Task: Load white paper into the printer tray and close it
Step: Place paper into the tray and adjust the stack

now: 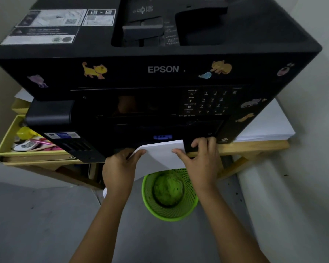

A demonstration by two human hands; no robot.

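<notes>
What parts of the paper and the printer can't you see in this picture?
Head view, the only one:
- Printer tray: hidden under the white paper and both hands, left hand, right hand.
- Paper's far edge: lost in the printer's dark slot.
- Paper's near part: covered by the left hand and forearm.
- Printer's top labels: too blurred to read.
- Green bin's contents: unclear.

light: dim, flat indoor; shadows: deep beneath printer [160, 73] front, detail lost; glare: faint sheen on panel; blur: soft overall, top labels smeared; distortion: wide-angle bowing at edges
</notes>
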